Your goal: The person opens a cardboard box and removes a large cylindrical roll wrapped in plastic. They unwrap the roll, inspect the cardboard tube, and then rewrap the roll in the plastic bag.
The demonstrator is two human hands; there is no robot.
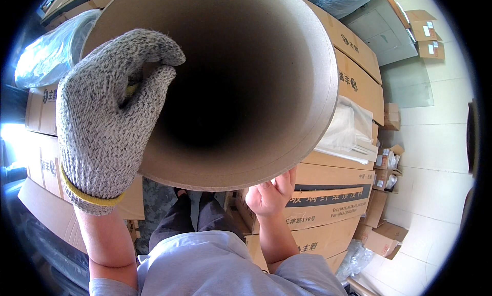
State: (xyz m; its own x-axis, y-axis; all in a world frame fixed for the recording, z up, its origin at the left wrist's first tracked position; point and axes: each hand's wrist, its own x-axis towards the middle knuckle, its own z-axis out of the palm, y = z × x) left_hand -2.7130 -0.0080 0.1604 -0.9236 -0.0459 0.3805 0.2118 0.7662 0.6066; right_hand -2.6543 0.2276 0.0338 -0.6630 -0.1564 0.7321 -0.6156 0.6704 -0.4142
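A large brown cardboard tube (312,106) faces me with its round opening, and its inside falls into darkness. My left hand (110,106) wears a grey speckled knit glove with a yellow cuff band. It is over the left side of the opening, thumb and fingertips closed in a pinch; what they hold, if anything, is too small or hidden to make out. Bare and curled, my right hand (271,193) presses against the outside of the tube just below its lower right rim. Some of its fingertips are hidden by the tube.
Stacked cardboard cartons (328,193) stand to the right, with white plastic sheeting (346,127) lying on them. A plastic-wrapped roll (54,50) is at the far left, above more cartons. Small opened boxes (384,239) line the pale tiled floor (430,188) at right.
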